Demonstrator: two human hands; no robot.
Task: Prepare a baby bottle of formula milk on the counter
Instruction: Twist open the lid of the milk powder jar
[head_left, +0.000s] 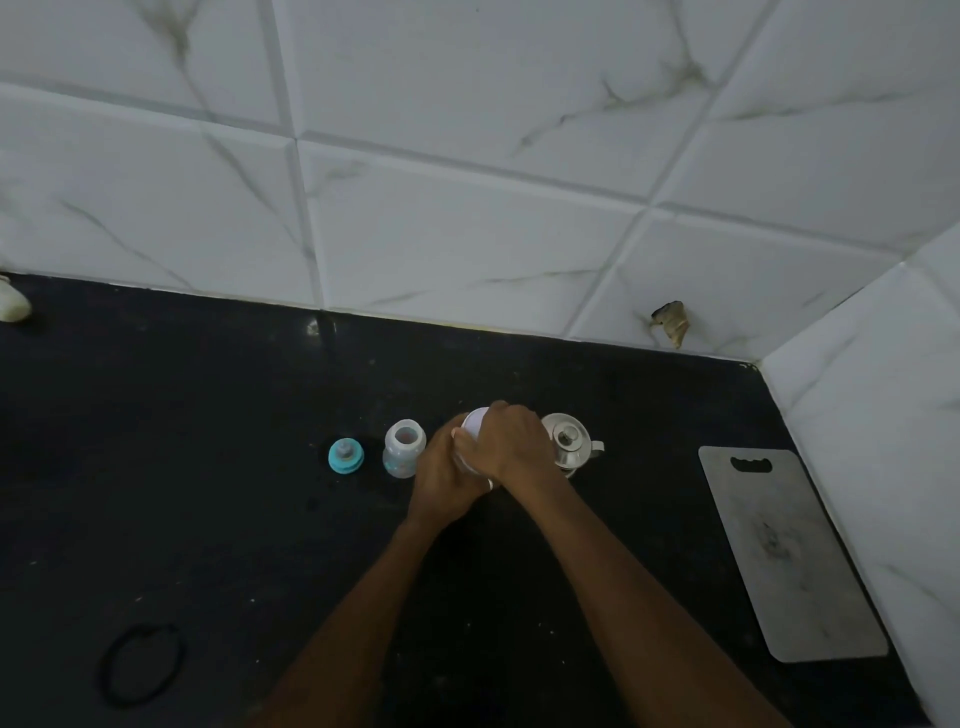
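Two bare hands are meeting at the centre of the frame around a white cylindrical container (474, 427), presumably the formula tin, standing on the black stone counter (208, 519). The left hand (441, 478) is wrapping the container's lower body from the left, while the right hand (511, 441) is lying clenched over its top and right side; only a sliver of the white lid is showing between them. Just left of the hands, an open, translucent plastic baby bottle (404, 448) with a printed pattern is standing upright, its mouth uncovered. Further left, apart from the bottle, a teal screw collar with teat (346, 455) is resting on the counter. Immediately right of the hands, a small lidded stainless-steel pot (569, 441) with a knob and side handle is sitting. A grey rectangular cutting board (789, 561) is lying at the right of the frame, and a black elastic band (141, 665) at the lower left. White marbled wall tiles (467, 156) are filling the upper half.
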